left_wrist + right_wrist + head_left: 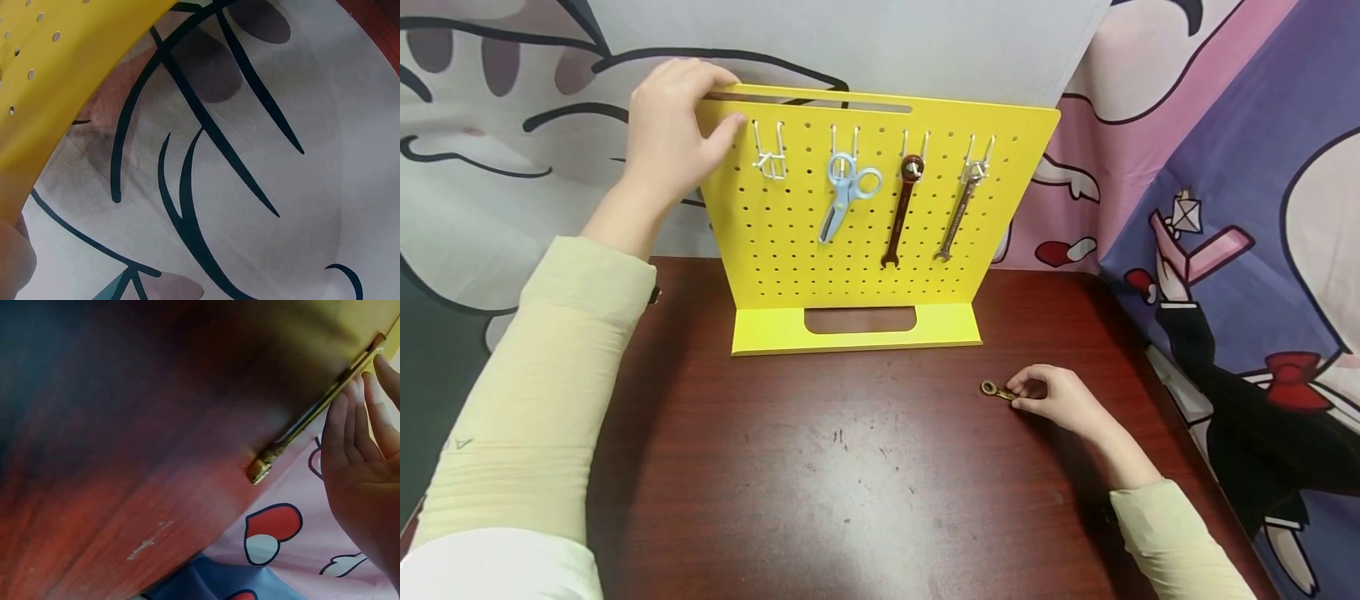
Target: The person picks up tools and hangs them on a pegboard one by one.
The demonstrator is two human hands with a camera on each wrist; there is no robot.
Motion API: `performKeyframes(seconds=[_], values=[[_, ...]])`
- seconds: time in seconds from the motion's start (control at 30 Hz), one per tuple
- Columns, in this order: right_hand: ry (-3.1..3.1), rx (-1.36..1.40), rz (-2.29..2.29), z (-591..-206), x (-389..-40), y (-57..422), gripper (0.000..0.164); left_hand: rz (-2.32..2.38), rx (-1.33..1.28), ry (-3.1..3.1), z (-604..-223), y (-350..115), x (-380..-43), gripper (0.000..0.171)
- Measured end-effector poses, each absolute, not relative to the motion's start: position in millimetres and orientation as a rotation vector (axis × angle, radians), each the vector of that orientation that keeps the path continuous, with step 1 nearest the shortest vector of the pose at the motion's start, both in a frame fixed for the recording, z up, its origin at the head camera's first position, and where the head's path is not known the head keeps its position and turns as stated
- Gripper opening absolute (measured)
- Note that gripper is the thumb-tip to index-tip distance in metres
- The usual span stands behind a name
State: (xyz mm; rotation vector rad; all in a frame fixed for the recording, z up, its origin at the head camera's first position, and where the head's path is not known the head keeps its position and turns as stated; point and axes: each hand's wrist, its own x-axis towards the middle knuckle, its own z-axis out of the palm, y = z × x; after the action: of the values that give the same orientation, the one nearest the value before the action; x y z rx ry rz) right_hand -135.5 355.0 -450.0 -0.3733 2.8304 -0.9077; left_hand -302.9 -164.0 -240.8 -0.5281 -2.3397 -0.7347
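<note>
My left hand [672, 125] grips the top left corner of a yellow pegboard [880, 200], thumb in front and fingers over the top edge. In the left wrist view only part of a finger [15, 259] shows beside the board. On the right of the table, my right hand [1058, 398] pinches a small brass-coloured wrench [989, 388] between thumb and fingers. The right wrist view shows the same wrench [306, 419] along the tabletop, fingertips right at its shaft. Blue scissors [844, 192], a dark reddish wrench [900, 212] and a silver wrench [958, 212] hang from hooks on the board.
A white wire hook [770, 158] at the board's upper left holds nothing. The board stands on a yellow base [775, 333] at the back of the dark red table [835, 467]. Cartoon-printed cloth [1262, 250] encloses the back and right side.
</note>
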Motion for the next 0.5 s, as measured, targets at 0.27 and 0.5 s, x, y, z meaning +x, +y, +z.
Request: performKeyframes(seconds=[0.27, 0.5], values=[[2.830, -0.409, -0.899, -456.3, -135.9, 355.1, 0.021, -0.737, -0.530, -2.330, -240.4, -164.3, -302.9, 0.034], [2.816, -0.406, -0.853, -457.2, -137.8, 352.7, 0.016, -0.739, -0.535, -2.325, -240.5, -163.6, -302.4, 0.034]])
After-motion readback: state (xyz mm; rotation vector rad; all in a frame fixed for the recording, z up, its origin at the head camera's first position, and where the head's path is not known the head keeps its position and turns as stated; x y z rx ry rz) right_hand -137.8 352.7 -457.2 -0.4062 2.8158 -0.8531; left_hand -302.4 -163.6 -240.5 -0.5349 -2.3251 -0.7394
